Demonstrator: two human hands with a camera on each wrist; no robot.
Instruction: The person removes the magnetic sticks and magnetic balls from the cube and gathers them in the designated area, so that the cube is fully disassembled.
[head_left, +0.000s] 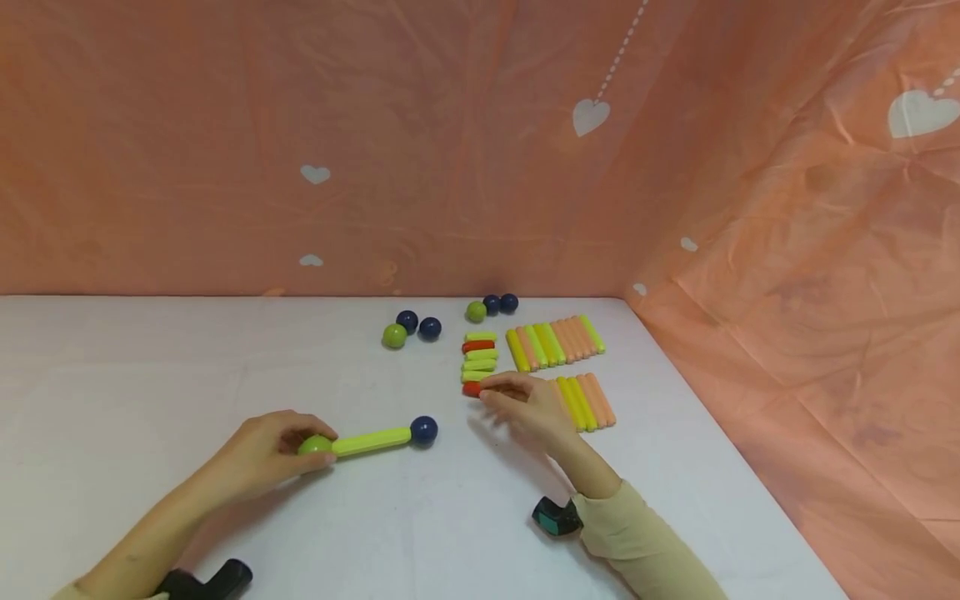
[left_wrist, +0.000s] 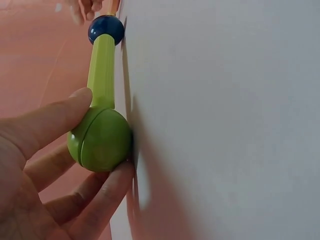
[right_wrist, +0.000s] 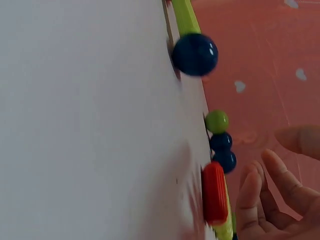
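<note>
My left hand [head_left: 273, 454] grips a green ball [left_wrist: 106, 142] between thumb and fingers. The ball sits on one end of a yellow-green rod [head_left: 372, 442], and a dark blue ball [head_left: 423, 431] caps the other end. This joined piece lies low over the white table. At the right, my right hand [head_left: 528, 407] reaches over the nearest short red rod [right_wrist: 214, 194], its fingertips overlapping the rod in the head view. In the right wrist view a gap shows between thumb and fingers, with nothing held there.
Short green and red rods [head_left: 480, 354] form a column beyond the right hand. Longer yellow and peach rods [head_left: 555, 343] lie in two rows to its right, the nearer row [head_left: 588, 402] partly behind the hand. Two clusters of green and blue balls [head_left: 430, 328] rest near the back curtain [head_left: 450, 208].
</note>
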